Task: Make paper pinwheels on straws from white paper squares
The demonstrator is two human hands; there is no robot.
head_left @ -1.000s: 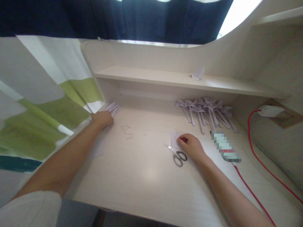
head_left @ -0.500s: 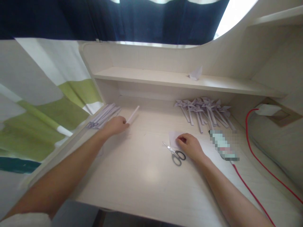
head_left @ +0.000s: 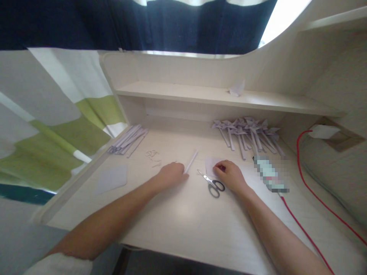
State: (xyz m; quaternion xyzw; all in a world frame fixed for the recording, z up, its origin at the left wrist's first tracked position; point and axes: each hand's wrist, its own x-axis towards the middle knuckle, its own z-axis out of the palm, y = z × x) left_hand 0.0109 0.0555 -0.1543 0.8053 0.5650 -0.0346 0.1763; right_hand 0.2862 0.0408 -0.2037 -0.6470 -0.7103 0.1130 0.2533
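White paper stick, slim and straight, juts from the left hand.

The paper stick at the left hand is white; the pinwheels beyond the right hand are pale lilac. Scissors between them: silver blades, black and grey handles. Right of both, a red cable; left of both, a curtain blocked in white, grey and green.

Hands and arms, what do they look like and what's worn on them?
The left hand is bare, and so is the left forearm, up to a whitish sleeve. The right hand is bare too; no sleeve shows on the right forearm. Nothing worn shows on either hand.
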